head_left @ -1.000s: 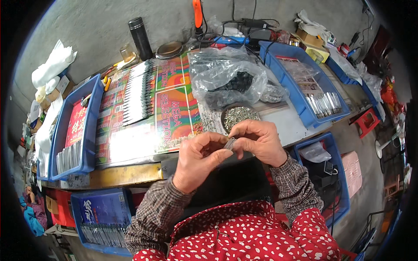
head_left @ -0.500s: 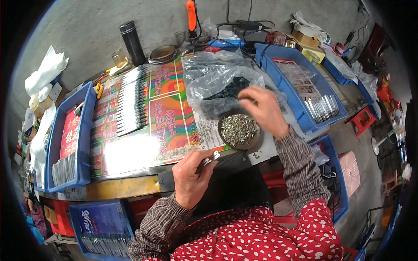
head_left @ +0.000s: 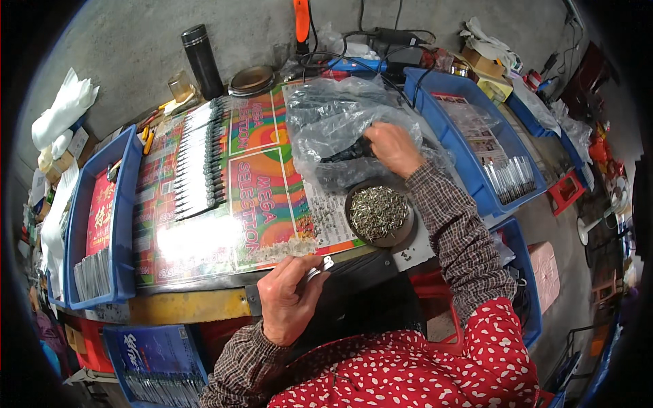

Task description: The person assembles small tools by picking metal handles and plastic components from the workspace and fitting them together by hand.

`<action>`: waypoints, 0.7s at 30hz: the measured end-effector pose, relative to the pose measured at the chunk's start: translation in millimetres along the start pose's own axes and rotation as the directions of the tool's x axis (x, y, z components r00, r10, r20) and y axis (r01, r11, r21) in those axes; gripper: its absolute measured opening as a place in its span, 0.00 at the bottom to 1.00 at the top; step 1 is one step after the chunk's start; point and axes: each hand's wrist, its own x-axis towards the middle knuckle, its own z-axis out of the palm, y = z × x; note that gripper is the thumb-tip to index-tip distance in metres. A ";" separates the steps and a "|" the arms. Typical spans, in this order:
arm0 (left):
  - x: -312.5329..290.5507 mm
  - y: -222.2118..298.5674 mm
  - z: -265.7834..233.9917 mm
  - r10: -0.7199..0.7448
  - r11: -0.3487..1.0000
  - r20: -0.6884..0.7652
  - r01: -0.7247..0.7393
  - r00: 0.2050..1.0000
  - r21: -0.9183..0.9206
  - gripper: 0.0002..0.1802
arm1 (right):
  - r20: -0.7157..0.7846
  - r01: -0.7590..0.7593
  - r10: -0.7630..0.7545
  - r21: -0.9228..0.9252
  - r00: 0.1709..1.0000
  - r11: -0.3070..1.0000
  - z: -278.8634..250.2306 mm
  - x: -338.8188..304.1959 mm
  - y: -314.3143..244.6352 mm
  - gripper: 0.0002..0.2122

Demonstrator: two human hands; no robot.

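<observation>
My left hand point(head_left: 289, 299) is closed around a slim silvery metal piece point(head_left: 327, 262), its rounded end with a hole poking out past the fingertips, above the table's front edge. What else lies in that palm is hidden. My right hand point(head_left: 394, 148) reaches into the mouth of a clear plastic bag point(head_left: 320, 122), its fingertips down among small black parts point(head_left: 348, 151). Whether those fingertips grip one cannot be made out. Just in front of the bag stands a round dark bowl point(head_left: 394, 239) heaped with small metal pins point(head_left: 378, 209).
Left of centre, a row of pale strips with dark ends point(head_left: 198, 160) lies on the colourful printed sheet point(head_left: 262, 177). Blue bins with flat metal pieces flank it: a left bin point(head_left: 124, 224) and a right bin point(head_left: 435, 115). A black flask point(head_left: 203, 64) and cables point(head_left: 354, 41) are at the back.
My right hand has gone from above the bowl's far edge up and left into the bag's mouth. My left hand has shifted slightly left and down, still holding the metal piece.
</observation>
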 end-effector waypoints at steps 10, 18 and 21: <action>-6.2 6.9 -0.3 -0.008 1.000 0.033 0.008 0.999 -0.013 0.11 | -0.009 -0.225 0.266 0.503 0.964 0.834 -80.6 -34.0 -49.3 0.06; -12.1 22.7 4.9 0.035 0.998 0.084 -0.030 0.996 -0.060 0.12 | 0.213 -0.236 0.297 0.971 0.931 0.044 -103.4 -114.8 -117.4 0.05; -18.9 28.1 9.6 0.048 0.994 0.115 -0.037 0.992 -0.100 0.12 | 0.256 -0.247 0.353 0.966 0.900 -0.071 -103.4 -134.3 -134.5 0.05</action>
